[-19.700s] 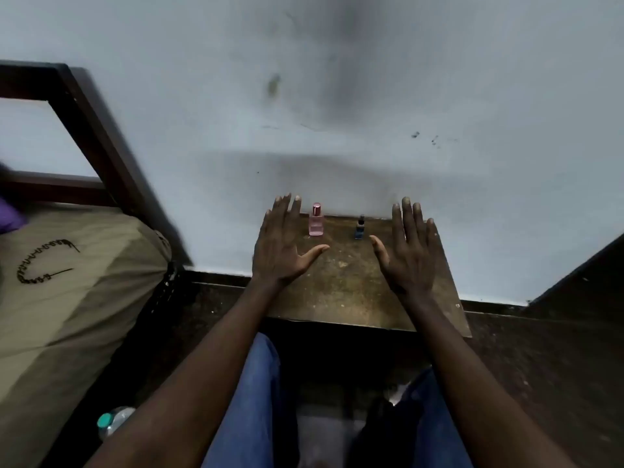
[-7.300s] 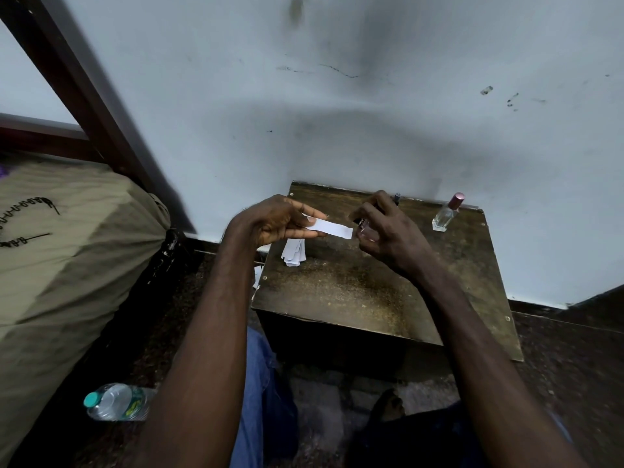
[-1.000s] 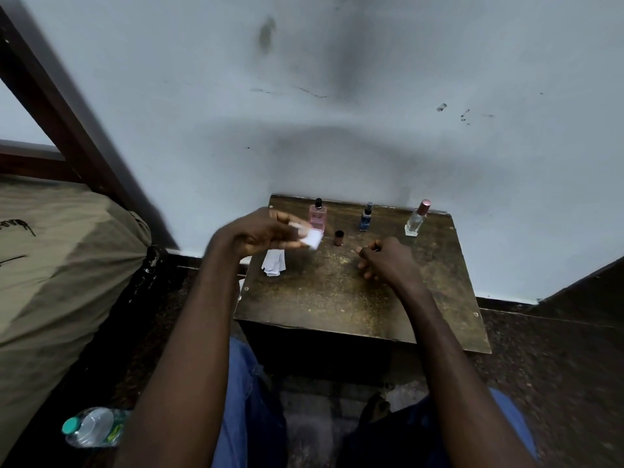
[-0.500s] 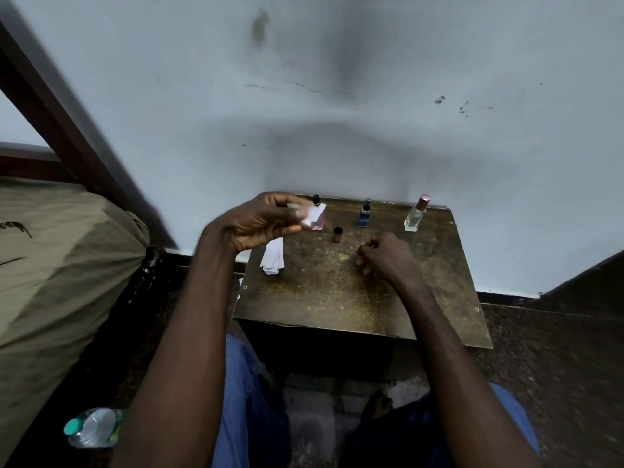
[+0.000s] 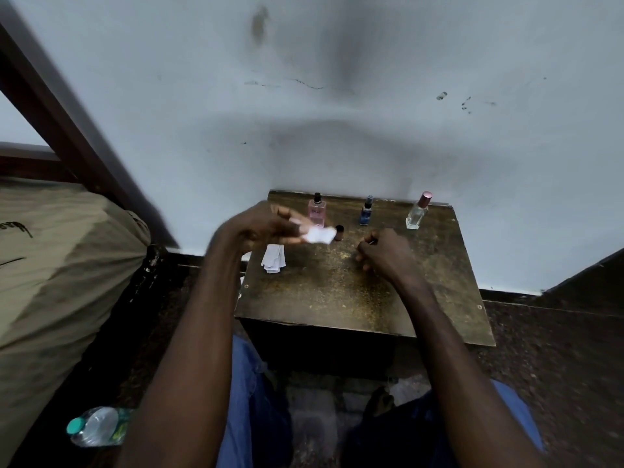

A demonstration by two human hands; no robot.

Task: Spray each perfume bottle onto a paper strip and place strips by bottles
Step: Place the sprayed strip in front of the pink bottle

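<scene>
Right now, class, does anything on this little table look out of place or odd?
Yes. The pink bottle stands uncapped, its small dark cap standing loose on the table in front of it. The clear bottle leans in this wide view. Spare paper strips lie in an untidy pile at the left edge.

The near half of the tabletop [image 5: 364,298] lies bare and open to a hand. Along the far edge, against the wall [image 5: 371,130], stand the pink bottle [image 5: 316,212], blue bottle [image 5: 366,212] and clear bottle [image 5: 417,212], with gaps between them. A loose cap [image 5: 339,232] sits before the pink bottle; a stack of paper strips [image 5: 274,260] crowds the left edge.
</scene>
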